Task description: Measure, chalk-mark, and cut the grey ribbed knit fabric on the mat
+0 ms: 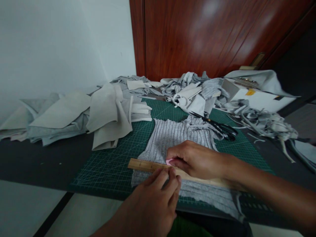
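Observation:
A grey ribbed knit fabric lies spread on the green cutting mat, its edges uneven. Across its near part runs a wooden ruler, partly covered by both hands. My left hand presses bunched fingertips down on the ruler, holding it against the cloth. Just beyond them, my right hand pinches a small pink piece of tailor's chalk at the ruler's far edge. Most of the chalk is hidden by the fingers. Black-handled scissors rest by the fabric's far right corner.
Pale and grey fabric pieces are piled at the left. More scraps lie at the back, before a reddish wooden door. A white box stands at the back right, with tangled fabric strips in front of it.

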Demonstrator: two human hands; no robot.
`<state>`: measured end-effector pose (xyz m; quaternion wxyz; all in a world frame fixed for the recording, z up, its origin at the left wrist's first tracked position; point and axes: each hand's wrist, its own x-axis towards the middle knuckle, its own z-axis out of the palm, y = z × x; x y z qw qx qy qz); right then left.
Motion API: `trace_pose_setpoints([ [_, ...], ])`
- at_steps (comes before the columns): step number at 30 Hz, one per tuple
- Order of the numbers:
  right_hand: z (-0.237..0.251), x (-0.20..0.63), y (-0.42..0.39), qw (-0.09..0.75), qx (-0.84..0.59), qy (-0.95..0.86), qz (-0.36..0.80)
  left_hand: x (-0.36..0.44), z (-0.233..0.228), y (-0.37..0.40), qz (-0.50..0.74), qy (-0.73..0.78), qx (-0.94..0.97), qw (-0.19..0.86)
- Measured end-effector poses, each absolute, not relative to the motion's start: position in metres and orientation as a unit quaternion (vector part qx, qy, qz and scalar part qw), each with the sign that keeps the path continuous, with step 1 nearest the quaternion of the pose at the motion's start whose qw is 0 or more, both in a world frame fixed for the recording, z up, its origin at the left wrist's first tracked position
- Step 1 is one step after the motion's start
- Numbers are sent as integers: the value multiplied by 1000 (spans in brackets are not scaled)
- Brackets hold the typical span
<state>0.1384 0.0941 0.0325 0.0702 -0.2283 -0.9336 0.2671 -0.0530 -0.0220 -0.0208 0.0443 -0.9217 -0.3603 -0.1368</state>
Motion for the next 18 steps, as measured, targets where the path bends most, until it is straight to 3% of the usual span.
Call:
trace_pose_setpoints([
  [18,32,195,79,64,-290,-920,254,-52,-26,-22,-96,-340,-932,81],
])
